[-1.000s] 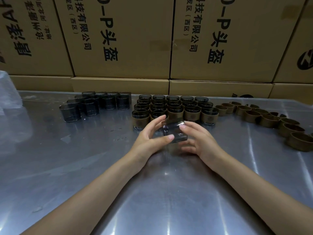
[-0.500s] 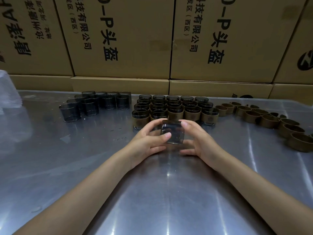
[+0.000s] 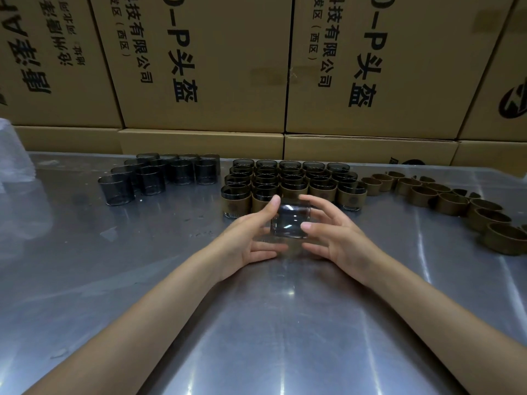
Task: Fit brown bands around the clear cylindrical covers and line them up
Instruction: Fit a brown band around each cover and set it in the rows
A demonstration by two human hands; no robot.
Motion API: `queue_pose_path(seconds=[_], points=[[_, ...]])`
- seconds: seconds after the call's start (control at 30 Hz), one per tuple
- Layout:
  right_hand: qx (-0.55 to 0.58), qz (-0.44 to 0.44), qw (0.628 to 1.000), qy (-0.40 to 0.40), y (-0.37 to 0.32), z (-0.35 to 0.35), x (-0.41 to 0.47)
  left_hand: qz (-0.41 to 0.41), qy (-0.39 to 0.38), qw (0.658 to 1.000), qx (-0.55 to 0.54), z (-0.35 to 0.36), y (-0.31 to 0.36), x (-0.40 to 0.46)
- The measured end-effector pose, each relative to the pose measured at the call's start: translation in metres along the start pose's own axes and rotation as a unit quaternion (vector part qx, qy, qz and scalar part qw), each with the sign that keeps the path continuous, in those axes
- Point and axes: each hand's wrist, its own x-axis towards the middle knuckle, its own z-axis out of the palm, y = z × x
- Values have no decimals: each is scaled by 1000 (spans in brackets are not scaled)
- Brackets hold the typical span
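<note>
L hand (image 3: pixel 251 238) + R hand (image 3: pixel 339 238) fingers pinch clear cover (image 3: pixel 289 222) | band on it: can't tell | R-most brown bands (image 3: pixel 504 238) cut off

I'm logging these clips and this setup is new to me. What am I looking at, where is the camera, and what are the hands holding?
There is no machine here: a person works with bare hands, filmed by a camera worn on the head, looking forward and down. The left hand and right hand hold one clear cover between them above a metal table. Behind it stand banded covers in rows. Bare covers sit to the left and loose brown bands to the right. Cardboard boxes are stacked at the back.
</note>
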Motion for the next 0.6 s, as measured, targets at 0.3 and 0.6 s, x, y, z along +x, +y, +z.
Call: queue_pose_path(seconds=[0.3,0.6], points=[[-8,14,1000,2,0,5,1,49,-37,997,-45,-8,-8,-1],[-34,4,999,20,4,8,2,114,-16,983,-147,-8,-15,-1]])
